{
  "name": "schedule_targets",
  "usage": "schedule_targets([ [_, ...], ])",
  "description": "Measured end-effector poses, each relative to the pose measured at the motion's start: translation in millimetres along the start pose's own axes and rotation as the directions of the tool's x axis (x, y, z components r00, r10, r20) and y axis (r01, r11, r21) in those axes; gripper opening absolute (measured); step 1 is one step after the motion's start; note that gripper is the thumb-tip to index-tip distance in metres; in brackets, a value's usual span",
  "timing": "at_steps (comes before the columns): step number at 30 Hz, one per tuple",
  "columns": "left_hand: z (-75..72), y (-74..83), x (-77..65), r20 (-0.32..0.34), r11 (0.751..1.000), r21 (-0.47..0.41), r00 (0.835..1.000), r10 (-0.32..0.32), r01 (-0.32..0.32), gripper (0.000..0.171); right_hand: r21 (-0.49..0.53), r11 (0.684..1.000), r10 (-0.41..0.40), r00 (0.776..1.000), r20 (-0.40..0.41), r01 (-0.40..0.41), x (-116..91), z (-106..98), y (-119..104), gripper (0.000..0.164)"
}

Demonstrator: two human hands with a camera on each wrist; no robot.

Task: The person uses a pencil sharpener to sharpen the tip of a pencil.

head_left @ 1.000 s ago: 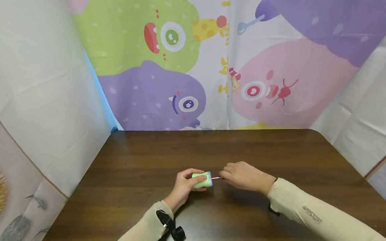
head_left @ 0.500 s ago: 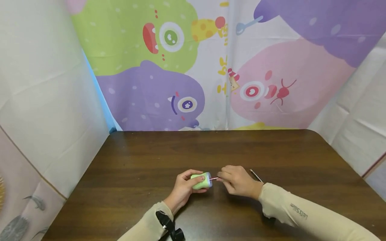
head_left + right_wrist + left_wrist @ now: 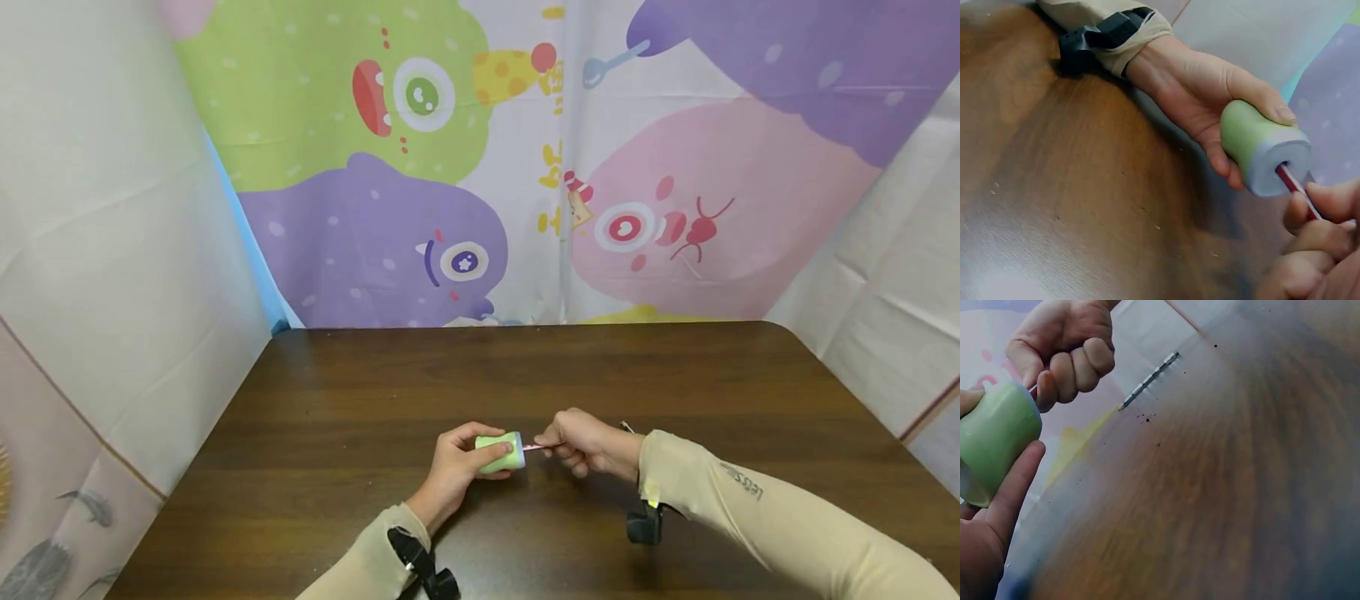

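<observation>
My left hand (image 3: 452, 467) grips a light green pencil sharpener (image 3: 491, 442) with a pale blue end, held on its side over the table. A red and white pencil (image 3: 1294, 183) is stuck into the hole in that blue end, as the right wrist view shows. Thumb and forefinger of my right hand (image 3: 587, 440) pinch this pencil close to the sharpener, with the other fingers curled. The pencil's tip is hidden inside the sharpener, and its far end is behind my right hand.
A second pencil (image 3: 1150, 381), dark with white marks, lies on the brown wooden table (image 3: 360, 392) beyond my right wrist. Small dark specks (image 3: 1147, 419) dot the tabletop near its point. A cartoon-printed curtain (image 3: 315, 250) hangs behind the table's far edge.
My right hand has turned about the pencil, its wrist rolling so that the curled fingers now show below. The second pencil came into view behind the wrist. The left hand stays nearly still.
</observation>
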State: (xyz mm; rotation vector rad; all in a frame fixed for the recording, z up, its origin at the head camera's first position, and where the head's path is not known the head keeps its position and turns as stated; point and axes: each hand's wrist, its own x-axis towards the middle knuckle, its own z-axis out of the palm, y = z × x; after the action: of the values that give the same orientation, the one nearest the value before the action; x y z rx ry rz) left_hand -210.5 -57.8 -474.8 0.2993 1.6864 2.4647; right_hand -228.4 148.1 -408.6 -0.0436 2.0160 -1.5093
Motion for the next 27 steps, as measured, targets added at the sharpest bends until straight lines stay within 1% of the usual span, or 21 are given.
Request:
schedule_targets([
  [2,0.6,0.3,0.9,0.011,1.0,0.016,1.0,0.006,-0.007,0.035,-0.072,0.997,0.021,0.999,0.029,-0.018,-1,-4,-1,0.026],
  [4,1.4,0.7,1.1,0.012,1.0,0.025,1.0,0.002,-0.002,0.035,-0.237,0.969,-0.053,0.997,0.048,0.063,-4,-7,-3,0.028],
  [5,1.6,0.7,1.0,0.011,1.0,0.027,1.0,-0.003,0.003,0.034,-0.357,0.924,-0.124,0.991,0.06,0.137,-6,-8,-4,0.03],
  [6,1.7,0.8,0.8,0.011,1.0,0.028,1.0,-0.009,0.008,0.034,-0.492,0.84,-0.216,0.973,0.083,0.229,-9,-9,-4,0.03],
  [7,1.5,1.1,0.4,0.011,1.0,0.025,1.0,-0.013,0.013,0.033,-0.627,0.708,-0.322,0.939,0.124,0.325,-11,-10,-3,0.03],
  [8,1.0,1.1,0.0,0.008,1.0,0.022,1.0,-0.02,0.02,0.033,-0.745,0.526,-0.434,0.883,0.181,0.411,-13,-11,-2,0.028],
  [9,0.4,1.3,-0.2,0.006,1.0,0.017,1.0,-0.026,0.026,0.033,-0.828,0.311,-0.539,0.804,0.251,0.467,-15,-11,-1,0.026],
  [10,-0.4,1.5,-0.1,0.004,0.999,0.011,1.0,-0.031,0.031,0.034,-0.868,0.096,-0.624,0.709,0.329,0.487,-16,-12,0,0.023],
  [11,-1.3,1.9,0.1,0.003,0.999,0.005,0.999,-0.036,0.036,0.034,-0.873,-0.092,-0.679,0.611,0.406,0.478,-17,-13,1,0.022],
  [12,-2.2,2.6,0.4,0.002,0.999,-0.003,0.999,-0.039,0.039,0.032,-0.855,-0.25,-0.709,0.516,0.481,0.454,-17,-14,2,0.021],
  [13,-2.1,2.5,0.5,0.002,0.999,-0.01,0.999,-0.043,0.043,0.032,-0.827,-0.376,-0.717,0.433,0.546,0.419,-18,-15,3,0.019],
  [14,-2.2,2.3,1.0,-0.001,0.999,-0.017,0.999,-0.05,0.05,0.032,-0.795,-0.467,-0.711,0.369,0.598,0.387,-18,-17,5,0.016],
  [15,-2.3,2.5,1.1,-0.004,0.998,-0.026,0.999,-0.054,0.054,0.028,-0.769,-0.532,-0.702,0.322,0.635,0.356,-17,-18,6,0.01],
  [16,-2.5,2.8,1.3,-0.005,0.998,-0.038,0.998,-0.057,0.057,0.024,-0.751,-0.573,-0.696,0.289,0.658,0.33,-15,-19,8,0.007],
  [18,-2.9,3.6,1.4,-0.003,0.996,-0.058,0.998,-0.06,0.06,0.017,-0.734,-0.617,-0.694,0.245,0.677,0.283,-11,-21,11,0.021],
  [21,-3.6,4.2,0.7,0.012,0.995,-0.076,0.998,-0.062,0.063,0.016,-0.749,-0.593,-0.735,0.179,0.654,0.296,-1,-20,17,0.041],
  [23,-3.6,4.1,0.2,0.024,0.995,-0.08,0.998,-0.058,0.06,0.016,-0.766,-0.539,-0.779,0.139,0.611,0.349,4,-18,22,0.04],
  [24,-3.4,4.0,-0.1,0.026,0.995,-0.082,0.998,-0.056,0.058,0.016,-0.776,-0.492,-0.805,0.133,0.578,0.393,6,-16,24,0.036],
  [25,-3.1,3.7,-0.4,0.025,0.995,-0.084,0.998,-0.053,0.055,0.016,-0.785,-0.431,-0.832,0.14,0.537,0.446,7,-14,26,0.03],
  [26,-2.6,3.4,-0.6,0.024,0.995,-0.086,0.998,-0.05,0.052,0.016,-0.792,-0.358,-0.857,0.164,0.489,0.494,7,-11,28,0.026],
  [27,-2.0,3.0,-0.8,0.021,0.995,-0.086,0.999,-0.047,0.048,0.016,-0.798,-0.259,-0.877,0.215,0.431,0.545,7,-8,30,0.024],
])
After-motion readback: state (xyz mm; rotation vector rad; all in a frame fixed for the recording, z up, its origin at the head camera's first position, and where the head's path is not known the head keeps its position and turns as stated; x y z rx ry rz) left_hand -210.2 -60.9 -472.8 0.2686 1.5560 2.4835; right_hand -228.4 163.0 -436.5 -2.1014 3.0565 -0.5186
